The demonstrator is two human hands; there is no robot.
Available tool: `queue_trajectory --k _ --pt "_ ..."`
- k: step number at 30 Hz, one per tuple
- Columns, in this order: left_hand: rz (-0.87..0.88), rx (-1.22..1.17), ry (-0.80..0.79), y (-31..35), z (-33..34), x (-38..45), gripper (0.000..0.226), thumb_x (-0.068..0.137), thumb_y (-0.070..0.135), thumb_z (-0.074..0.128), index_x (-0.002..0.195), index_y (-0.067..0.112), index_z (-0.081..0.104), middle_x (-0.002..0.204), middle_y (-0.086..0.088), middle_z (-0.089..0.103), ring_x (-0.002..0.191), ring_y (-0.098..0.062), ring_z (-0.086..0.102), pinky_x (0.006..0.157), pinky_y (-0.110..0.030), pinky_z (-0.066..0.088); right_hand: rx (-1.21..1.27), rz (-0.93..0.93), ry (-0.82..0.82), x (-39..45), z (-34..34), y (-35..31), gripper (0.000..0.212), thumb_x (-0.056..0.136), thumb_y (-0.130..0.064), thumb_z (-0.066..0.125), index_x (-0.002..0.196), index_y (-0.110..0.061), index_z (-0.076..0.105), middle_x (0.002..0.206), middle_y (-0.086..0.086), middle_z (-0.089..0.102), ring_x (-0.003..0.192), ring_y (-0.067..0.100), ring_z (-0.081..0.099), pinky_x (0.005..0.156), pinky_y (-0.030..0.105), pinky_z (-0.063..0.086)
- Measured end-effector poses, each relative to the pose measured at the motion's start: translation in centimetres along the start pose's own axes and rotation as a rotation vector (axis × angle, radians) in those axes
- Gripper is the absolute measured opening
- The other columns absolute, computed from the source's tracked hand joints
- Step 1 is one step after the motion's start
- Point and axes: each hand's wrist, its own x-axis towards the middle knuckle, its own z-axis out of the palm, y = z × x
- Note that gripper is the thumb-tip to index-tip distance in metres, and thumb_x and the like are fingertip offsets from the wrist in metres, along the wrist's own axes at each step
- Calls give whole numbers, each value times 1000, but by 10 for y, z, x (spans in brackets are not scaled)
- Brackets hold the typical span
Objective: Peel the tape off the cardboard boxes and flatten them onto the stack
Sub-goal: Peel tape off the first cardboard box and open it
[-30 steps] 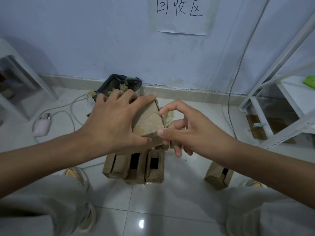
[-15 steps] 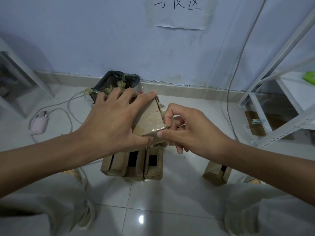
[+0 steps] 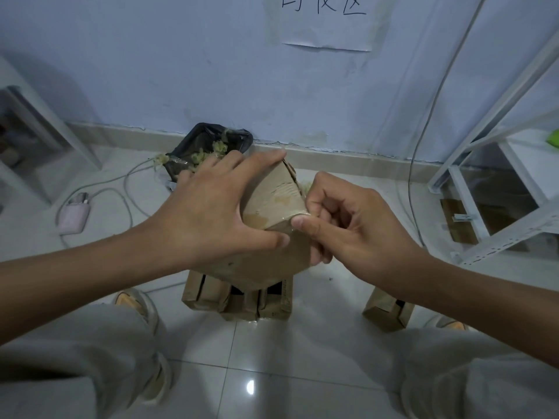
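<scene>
Paper sign (image 3: 328, 22) with handwritten characters on wall at top centre, white metal shelving (image 3: 496, 189) at right edge, pink charger (image 3: 74, 214) with white cable at left, glossy tiled floor (image 3: 272, 373) below.

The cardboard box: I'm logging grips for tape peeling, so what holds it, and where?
The left hand grips the cardboard box across its left side; the right hand pinches at its taped right corner.

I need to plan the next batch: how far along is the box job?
Done: tape scraps sit in the black bag. In hand: the left hand grips a box while the right hand pinches its tape. Left: this box, the row of boxes below and one box at right.
</scene>
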Motion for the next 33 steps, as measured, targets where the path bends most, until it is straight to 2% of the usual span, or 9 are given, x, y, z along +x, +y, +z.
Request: queue_trajectory --k 3,6,9,11,16,21,24,29,33 --pt "-23 -118 -45 -2 0 -2 111 52 89 59 152 62 19 142 17 47 133 -15 42 110 -56 37 29 -6 11 -1 2 2 24 101 -14 68 83 -11 53 57 10 61 51 32 67 50 55 55" --pt "-48 -291 -107 -2 0 -5 111 51 83 72 150 61 28 147 25 46 138 -5 42 114 -45 39 -21 -60 22 -2 3 1 24 101 -16 67 82 -15 53 55 9 56 46 30 59 46 44 49" --pt "-53 -464 -177 -3 -1 -3 105 58 66 90 148 59 36 137 36 47 124 16 45 100 -17 43 -42 -86 15 -3 -1 -1 23 101 -19 66 82 -15 54 54 10 56 46 28 56 47 38 46" --pt "-66 -532 -231 -4 -3 -1 100 60 62 89 146 62 37 133 36 48 114 21 48 87 -9 44 -14 -80 4 -5 -3 -3 22 100 -22 66 84 -14 54 54 10 57 46 28 57 45 38 47" --pt "-108 -595 -300 -6 -2 -2 98 58 71 88 142 67 38 136 26 49 113 9 52 82 -16 48 104 39 -48 -5 -6 -5 22 100 -19 66 88 -5 53 55 1 56 42 20 53 45 19 40" --pt "-151 -673 -330 -5 -5 0 90 59 57 82 140 66 43 130 22 49 105 6 55 63 -2 49 364 230 -97 3 -12 -6 19 101 -14 63 88 -9 50 61 9 53 48 21 47 49 32 34" --pt "-153 -661 -328 -3 -5 0 90 61 55 81 141 64 42 128 24 47 100 9 52 59 1 45 431 287 -120 4 -14 -5 19 102 -12 60 87 -12 49 61 8 53 48 18 46 50 33 34" --pt "-179 -707 -321 0 -4 1 86 60 57 80 138 65 44 125 26 49 99 9 54 59 -2 46 533 363 -6 4 -9 -4 28 103 -11 58 78 -17 48 62 5 59 42 13 46 41 24 33" --pt "-172 -719 -349 0 -1 -2 83 65 64 88 136 68 45 130 27 50 105 6 58 72 -9 46 697 488 39 4 -8 1 34 100 -11 57 69 -22 47 61 1 58 39 9 41 37 19 27"
